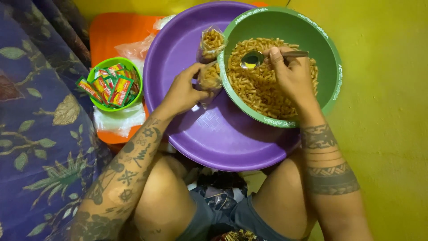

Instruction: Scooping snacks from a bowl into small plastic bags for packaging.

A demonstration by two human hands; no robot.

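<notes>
The left hand (185, 91) pinches a small clear bag (209, 76) of macaroni snack upright in the purple basin (214, 138); just right of it, the right hand (292, 78) grips a metal spoon (254, 59) over the green bowl (332, 85) of the same snack; bagging looks underway, the spoon needing careful aim into the narrow mouth; beyond the left hand stands another filled bag (212, 43); further left, a small green bowl (136, 96) holds red sachets (109, 87).

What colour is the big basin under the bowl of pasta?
Purple. The basin shows best in the head view, beneath the green bowl.
</notes>
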